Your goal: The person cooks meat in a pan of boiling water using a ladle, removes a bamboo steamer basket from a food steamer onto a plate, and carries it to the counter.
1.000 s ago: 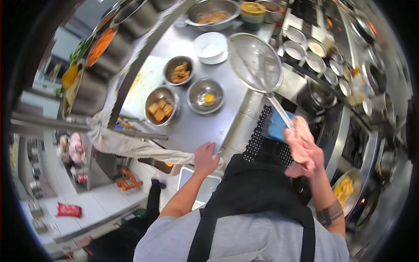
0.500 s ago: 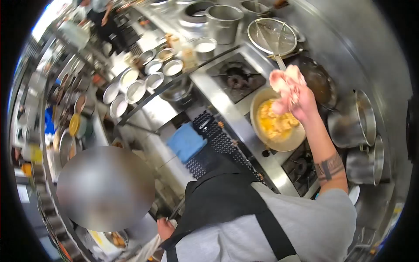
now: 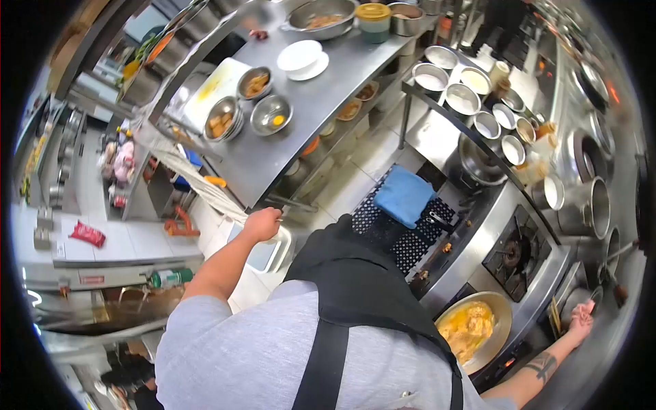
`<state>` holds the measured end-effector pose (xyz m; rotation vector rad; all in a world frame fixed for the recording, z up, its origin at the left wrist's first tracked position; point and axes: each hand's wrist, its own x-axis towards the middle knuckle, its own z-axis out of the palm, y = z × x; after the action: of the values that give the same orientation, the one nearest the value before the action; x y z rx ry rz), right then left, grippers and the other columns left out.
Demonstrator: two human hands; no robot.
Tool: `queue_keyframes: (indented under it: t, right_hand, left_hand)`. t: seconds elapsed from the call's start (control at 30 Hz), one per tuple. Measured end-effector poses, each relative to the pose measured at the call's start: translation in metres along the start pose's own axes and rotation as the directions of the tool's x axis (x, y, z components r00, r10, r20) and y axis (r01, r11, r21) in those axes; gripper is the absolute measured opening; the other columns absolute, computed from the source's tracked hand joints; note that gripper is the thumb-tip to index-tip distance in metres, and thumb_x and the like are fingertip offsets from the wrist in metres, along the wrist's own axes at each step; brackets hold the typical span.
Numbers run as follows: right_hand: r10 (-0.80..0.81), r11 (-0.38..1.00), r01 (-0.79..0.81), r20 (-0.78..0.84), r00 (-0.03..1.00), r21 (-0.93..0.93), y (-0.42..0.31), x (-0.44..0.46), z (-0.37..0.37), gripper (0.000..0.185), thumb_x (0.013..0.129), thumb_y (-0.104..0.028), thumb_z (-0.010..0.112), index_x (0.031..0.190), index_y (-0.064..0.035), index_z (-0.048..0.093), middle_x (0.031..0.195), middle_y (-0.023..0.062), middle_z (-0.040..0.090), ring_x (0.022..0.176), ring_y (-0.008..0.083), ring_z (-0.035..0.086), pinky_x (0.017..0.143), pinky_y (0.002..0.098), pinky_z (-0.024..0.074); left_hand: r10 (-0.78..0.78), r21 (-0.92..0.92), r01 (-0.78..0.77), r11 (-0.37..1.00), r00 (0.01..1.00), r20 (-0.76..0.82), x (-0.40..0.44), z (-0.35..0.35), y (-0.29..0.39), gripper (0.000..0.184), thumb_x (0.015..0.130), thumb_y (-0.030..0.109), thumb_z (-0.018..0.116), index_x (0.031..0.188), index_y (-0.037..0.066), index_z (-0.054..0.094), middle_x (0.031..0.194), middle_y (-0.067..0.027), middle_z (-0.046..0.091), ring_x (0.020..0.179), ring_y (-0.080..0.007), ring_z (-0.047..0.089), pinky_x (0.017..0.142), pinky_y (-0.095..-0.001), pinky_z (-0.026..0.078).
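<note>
My left hand (image 3: 263, 224) is closed beside the near corner of the steel table (image 3: 236, 160). Whatever lies inside its fingers, if anything, is hidden. At the far right my right hand (image 3: 581, 322) reaches out past the stove with its fingers curled. A pinkish bit shows at the fingertips, but I cannot tell whether it is held or part of the hand. A grey rim and several thin sticks (image 3: 555, 316) are close by. A round pan (image 3: 504, 313) with yellow liquid and browned pieces of food (image 3: 470, 329) sits on the stove, left of my right hand.
On the steel table are a bowl with an egg yolk (image 3: 265, 126), white plates (image 3: 301, 58) and a cutting board (image 3: 215, 89). A burner (image 3: 518, 249) and a tall pot (image 3: 588, 208) stand beyond the pan. A blue cloth (image 3: 403, 195) lies over the floor mat.
My view has swung left, bringing the steel table into sight. My right hand has moved from above the pan to the wall side. My left hand now shows fully, with its forearm.
</note>
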<state>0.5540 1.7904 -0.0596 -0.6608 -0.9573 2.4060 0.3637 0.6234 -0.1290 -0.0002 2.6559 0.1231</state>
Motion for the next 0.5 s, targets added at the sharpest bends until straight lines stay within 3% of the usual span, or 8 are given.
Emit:
queue_keyframes:
  t: [0.03, 0.07, 0.23, 0.37, 0.4, 0.43, 0.47, 0.5]
  right_hand:
    - [-0.08, 0.994, 0.095, -0.269, 0.96, 0.045, 0.014, -0.011, 0.03, 0.049, 0.093, -0.02, 0.053, 0.137, 0.0, 0.054, 0.12, 0.0177, 0.066, 0.089, 0.0275, 0.06, 0.059, 0.0334, 0.0446]
    - [-0.071, 0.996, 0.083, -0.255, 0.964, 0.038, 0.017, -0.007, 0.039, 0.049, 0.093, -0.02, 0.053, 0.137, 0.0, 0.054, 0.12, 0.0177, 0.066, 0.089, 0.0275, 0.06, 0.059, 0.0334, 0.0446]
    - [-0.309, 0.894, 0.314, 0.067, 0.949, -0.319, 0.048, -0.028, 0.017, 0.03, 0.092, -0.014, 0.053, 0.116, -0.0014, 0.066, 0.08, 0.0096, 0.066, 0.057, 0.0204, 0.059, 0.037, 0.02, 0.0326]
    - [-0.36, 0.85, 0.157, -0.336, 0.87, -0.503, 0.075, -0.134, 0.186, 0.031, 0.092, -0.016, 0.054, 0.115, -0.0012, 0.068, 0.081, 0.0083, 0.066, 0.054, 0.0108, 0.055, 0.035, 0.0161, 0.0291]
    - [-0.42, 0.788, 0.179, -0.302, 0.856, -0.589, 0.097, -0.169, 0.24, 0.04, 0.092, -0.015, 0.054, 0.128, 0.0, 0.062, 0.092, 0.008, 0.069, 0.054, 0.0073, 0.052, 0.038, 0.0154, 0.0305]
    - [-0.422, 0.791, 0.187, -0.298, 0.856, -0.582, 0.088, -0.18, 0.239, 0.04, 0.092, -0.015, 0.054, 0.128, 0.0, 0.062, 0.092, 0.008, 0.069, 0.054, 0.0073, 0.052, 0.038, 0.0154, 0.0305]
    - [-0.256, 0.762, 0.237, 0.056, 0.965, -0.602, 0.076, -0.183, 0.222, 0.046, 0.095, -0.019, 0.047, 0.135, 0.002, 0.056, 0.108, 0.0121, 0.068, 0.062, 0.0108, 0.057, 0.041, 0.0176, 0.0357]
    - [-0.047, 0.742, 0.306, 0.409, 0.911, -0.597, 0.077, -0.181, 0.221, 0.052, 0.099, -0.024, 0.041, 0.142, 0.0041, 0.049, 0.125, 0.0161, 0.066, 0.07, 0.0142, 0.063, 0.045, 0.0198, 0.0409]
  left_hand:
    - [-0.041, -0.017, 0.041, 0.999, 0.999, -0.005, -0.009, 0.003, -0.003, 0.023, 0.089, 0.022, 0.057, 0.107, 0.012, 0.067, 0.111, -0.0132, 0.067, 0.102, -0.0363, 0.065, 0.085, -0.0494, 0.052]
    - [-0.078, -0.033, 0.078, 0.996, 0.997, -0.009, -0.015, 0.005, -0.006, 0.023, 0.089, 0.022, 0.058, 0.108, 0.013, 0.068, 0.112, -0.0123, 0.067, 0.101, -0.0356, 0.065, 0.085, -0.0489, 0.052]
    - [-0.078, -0.08, 0.076, 0.994, 0.996, -0.031, -0.02, 0.027, -0.042, 0.022, 0.086, 0.019, 0.059, 0.106, 0.014, 0.068, 0.11, -0.0134, 0.068, 0.101, -0.0345, 0.066, 0.083, -0.0489, 0.053]
    - [0.062, -0.038, -0.056, 0.998, 0.983, 0.171, 0.009, 0.062, -0.102, 0.022, 0.081, 0.016, 0.059, 0.099, 0.008, 0.07, 0.103, -0.0154, 0.071, 0.1, -0.0355, 0.067, 0.081, -0.0491, 0.053]
    - [0.1, -0.007, -0.101, 0.995, 0.971, 0.217, 0.016, 0.07, -0.116, 0.025, 0.079, 0.015, 0.06, 0.1, 0.008, 0.071, 0.103, -0.0163, 0.072, 0.099, -0.0361, 0.068, 0.08, -0.0492, 0.054]
    - [0.11, -0.009, -0.112, 0.994, 0.955, 0.275, 0.019, 0.074, -0.126, 0.026, 0.078, 0.015, 0.06, 0.1, 0.008, 0.072, 0.103, -0.0172, 0.072, 0.1, -0.0367, 0.068, 0.081, -0.0492, 0.054]
    - [0.115, -0.008, -0.118, 0.993, 0.939, 0.324, 0.022, 0.074, -0.137, 0.028, 0.078, 0.015, 0.06, 0.101, 0.008, 0.073, 0.104, -0.0181, 0.072, 0.1, -0.0373, 0.068, 0.082, -0.0491, 0.054]
    - [0.157, 0.027, -0.179, 0.983, 0.916, 0.368, 0.028, 0.076, -0.149, 0.029, 0.077, 0.015, 0.06, 0.101, 0.007, 0.074, 0.104, -0.0189, 0.072, 0.1, -0.0379, 0.069, 0.082, -0.0497, 0.054]
